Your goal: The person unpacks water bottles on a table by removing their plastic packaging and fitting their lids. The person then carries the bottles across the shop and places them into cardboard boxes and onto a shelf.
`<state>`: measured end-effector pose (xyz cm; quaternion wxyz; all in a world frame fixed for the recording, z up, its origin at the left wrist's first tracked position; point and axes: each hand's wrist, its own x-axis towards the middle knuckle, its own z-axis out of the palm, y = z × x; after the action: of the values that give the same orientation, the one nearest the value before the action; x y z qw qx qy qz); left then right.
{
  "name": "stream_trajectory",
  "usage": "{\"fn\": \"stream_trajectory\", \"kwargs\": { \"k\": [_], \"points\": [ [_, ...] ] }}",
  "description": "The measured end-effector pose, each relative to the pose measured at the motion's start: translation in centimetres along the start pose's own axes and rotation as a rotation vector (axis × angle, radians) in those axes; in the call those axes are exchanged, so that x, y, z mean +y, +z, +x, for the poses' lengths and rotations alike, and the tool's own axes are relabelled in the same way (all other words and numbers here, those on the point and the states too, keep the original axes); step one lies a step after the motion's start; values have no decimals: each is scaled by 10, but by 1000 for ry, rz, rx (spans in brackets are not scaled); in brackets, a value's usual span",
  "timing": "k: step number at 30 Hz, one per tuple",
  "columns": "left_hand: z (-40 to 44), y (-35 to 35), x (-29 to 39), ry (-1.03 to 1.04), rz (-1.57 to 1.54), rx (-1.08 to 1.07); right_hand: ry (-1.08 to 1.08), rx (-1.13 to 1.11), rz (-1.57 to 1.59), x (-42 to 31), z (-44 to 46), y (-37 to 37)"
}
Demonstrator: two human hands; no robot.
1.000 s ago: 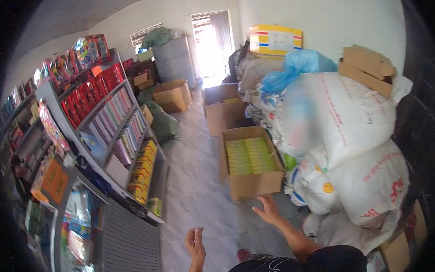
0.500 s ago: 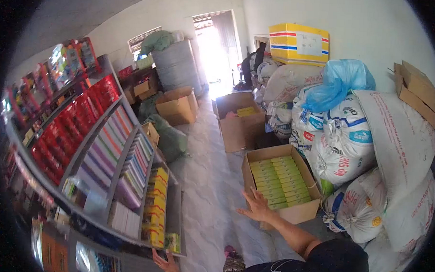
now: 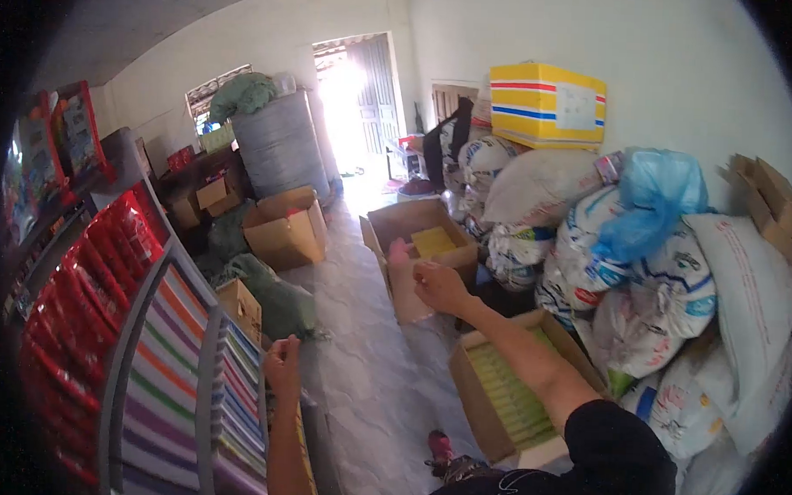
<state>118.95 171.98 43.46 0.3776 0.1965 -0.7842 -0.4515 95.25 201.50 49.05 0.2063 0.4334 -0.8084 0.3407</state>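
Note:
My right hand (image 3: 440, 287) is held out with its fingers curled in and nothing visible in them. In the picture it overlaps the near side of an open cardboard box (image 3: 412, 296), which holds a yellow pack (image 3: 433, 241) and something pink (image 3: 399, 250); I cannot tell whether it touches. My right forearm passes above a second open box (image 3: 472, 359), filled with rows of green-yellow small boxes (image 3: 509, 387). On the left, my left hand (image 3: 281, 366) is raised beside the shelf of stacked notebooks (image 3: 241, 390), its fingers drawn together with no object showing.
A grey shelf rack (image 3: 204, 363) with red packets (image 3: 98, 281) lines the left side. Stuffed sacks (image 3: 655, 318) and a yellow striped box (image 3: 540, 104) crowd the right wall. Another open carton (image 3: 283, 230) and a green sack (image 3: 272, 300) stand on the floor ahead.
The view has moved forward and lifted. My right hand has gone from the box of green-yellow packs toward the farther box, its fingers curling. My left hand has risen from the low shelf and closed.

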Motion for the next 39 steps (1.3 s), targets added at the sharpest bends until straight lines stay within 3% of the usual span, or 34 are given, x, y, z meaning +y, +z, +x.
{"fn": "stream_trajectory", "kwargs": {
  "k": [4,6,7,8,9,10,11,16,19,23,26,28,30,31,33,34,36,39],
  "points": [
    [95,51,-38,50,-29,11,-87,-3,-173,72,66,56],
    [142,75,-36,246,294,150,-128,-36,-245,116,99,82],
    [169,83,-38,259,301,174,-154,-77,-318,128,126,94],
    [190,90,-45,182,277,184,-157,-70,-299,142,151,112],
    [209,95,-56,97,251,189,8,-128,-276,152,173,124],
    [232,98,-69,92,265,188,174,-191,-254,159,194,134],
    [259,99,-84,128,273,252,199,-222,-240,164,218,146],
    [371,89,-192,83,341,463,89,-416,-209,196,317,256],
    [442,82,-203,227,270,422,49,-494,-158,216,372,309],
    [529,90,-323,50,317,465,74,-587,-106,257,447,395],
    [626,123,-343,-170,314,433,123,-627,-107,292,521,446],
    [684,149,-358,-311,307,392,99,-600,-183,313,578,465],
    [758,178,-379,31,385,427,25,-371,-203,335,633,476],
    [795,194,-391,30,387,398,-82,-156,-178,351,658,480],
    [866,225,-409,26,-239,12,62,-239,-145,384,704,482],
    [896,242,-399,23,-235,-21,172,-317,-110,399,721,485],
    [946,284,-374,55,-210,-11,164,-186,-55,433,742,502],
    [1028,343,-406,118,-205,12,141,15,44,505,782,551]
  ]
}}
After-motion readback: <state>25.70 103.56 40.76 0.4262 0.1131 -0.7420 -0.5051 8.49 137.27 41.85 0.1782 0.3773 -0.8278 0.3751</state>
